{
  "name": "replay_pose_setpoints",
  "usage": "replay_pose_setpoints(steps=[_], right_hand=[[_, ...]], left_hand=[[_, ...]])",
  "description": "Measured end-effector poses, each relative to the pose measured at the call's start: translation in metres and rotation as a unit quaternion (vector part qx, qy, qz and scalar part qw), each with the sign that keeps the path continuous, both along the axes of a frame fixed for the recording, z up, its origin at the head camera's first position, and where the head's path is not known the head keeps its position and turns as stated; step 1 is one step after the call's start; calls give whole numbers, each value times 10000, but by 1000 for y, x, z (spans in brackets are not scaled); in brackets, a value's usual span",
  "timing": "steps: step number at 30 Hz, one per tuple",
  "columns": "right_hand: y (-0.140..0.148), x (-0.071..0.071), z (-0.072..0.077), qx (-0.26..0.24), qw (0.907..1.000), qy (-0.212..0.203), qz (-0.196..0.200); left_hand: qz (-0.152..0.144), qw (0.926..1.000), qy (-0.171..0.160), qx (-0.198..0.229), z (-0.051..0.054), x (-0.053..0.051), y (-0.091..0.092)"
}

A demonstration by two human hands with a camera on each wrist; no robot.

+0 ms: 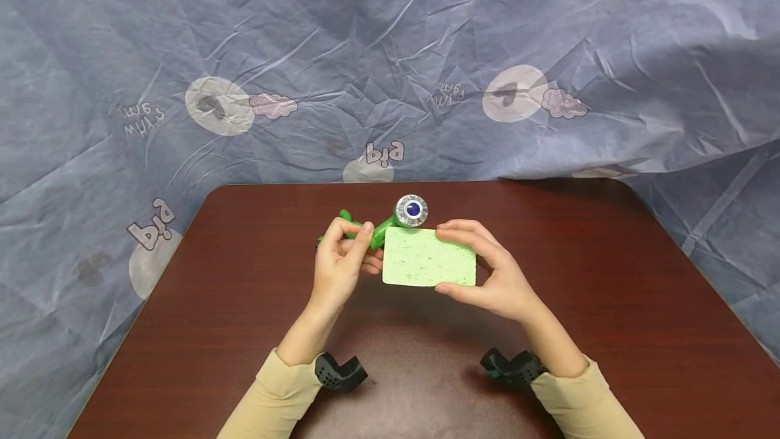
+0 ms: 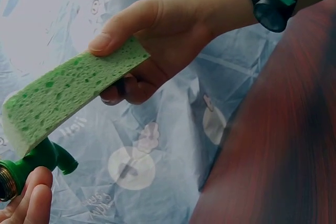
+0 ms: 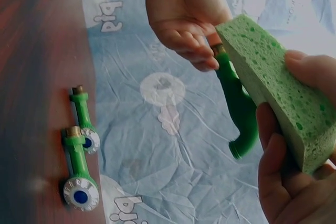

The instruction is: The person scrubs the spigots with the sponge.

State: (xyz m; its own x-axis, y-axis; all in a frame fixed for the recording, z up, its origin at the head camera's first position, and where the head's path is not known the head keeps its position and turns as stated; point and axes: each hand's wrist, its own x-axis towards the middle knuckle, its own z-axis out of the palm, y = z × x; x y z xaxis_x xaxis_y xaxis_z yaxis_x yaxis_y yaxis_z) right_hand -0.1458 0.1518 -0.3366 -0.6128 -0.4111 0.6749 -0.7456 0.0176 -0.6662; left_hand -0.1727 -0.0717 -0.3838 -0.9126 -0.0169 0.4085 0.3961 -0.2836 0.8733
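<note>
My left hand [image 1: 342, 257] pinches a green tap [image 1: 382, 230] with a silver, blue-centred knob turned upward. Its brass threaded end [image 2: 7, 184] sits by the fingers in the left wrist view, and its curved spout [image 3: 242, 142] shows in the right wrist view. My right hand [image 1: 496, 269] grips a light green sponge [image 1: 429, 256] by one end, thumb on one face and fingers on the other. The sponge's far end is against or very near the tap; contact cannot be told. The sponge hides part of the tap.
Two more green taps [image 3: 81, 169] with blue-centred knobs lie on the brown table [image 1: 201, 330]. In the head view, green parts [image 1: 345, 214] show behind my left hand. A printed grey-blue cloth [image 1: 390, 66] hangs behind the table. Black straps [image 1: 341, 372] circle both wrists.
</note>
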Motion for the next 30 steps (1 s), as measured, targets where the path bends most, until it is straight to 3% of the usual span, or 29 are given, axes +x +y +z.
replay_pose_setpoints(steps=[3, 4, 8, 13, 15, 18, 20, 24, 27, 29, 30], right_hand=[[-4, 3, 0, 35, 9999, 42, -115], [-6, 4, 0, 46, 9998, 65, -165], [-10, 6, 0, 71, 9995, 127, -289], [-7, 6, 2, 119, 9988, 227, -425], [-6, 5, 2, 83, 9986, 214, -481], [-7, 5, 2, 35, 9986, 112, -507], [-8, 6, 1, 23, 9989, 13, -463], [-9, 6, 0, 28, 9992, -48, -387], [-7, 4, 1, 59, 9993, 42, -355], [-3, 3, 2, 68, 9995, 64, -307], [-1, 3, 2, 65, 9996, 63, -276]], left_hand=[[28, 9999, -67, 87, 1, 0, 0], [75, 9998, -207, 15, 13, 8, 0], [65, 9997, -251, 35, 13, 8, 0], [-90, 9989, 444, 143, -14, -10, -5], [-122, 9987, 480, 133, -18, -12, -5], [-53, 9997, 222, 38, -8, -5, -3], [16, 9999, -108, 0, 6, 4, -1], [63, 9990, -446, 32, 14, 7, -2], [161, 9993, -323, 44, 14, 5, -5], [251, 9996, -119, 82, 14, 3, -8], [219, 9995, 115, 200, 8, -2, -10]])
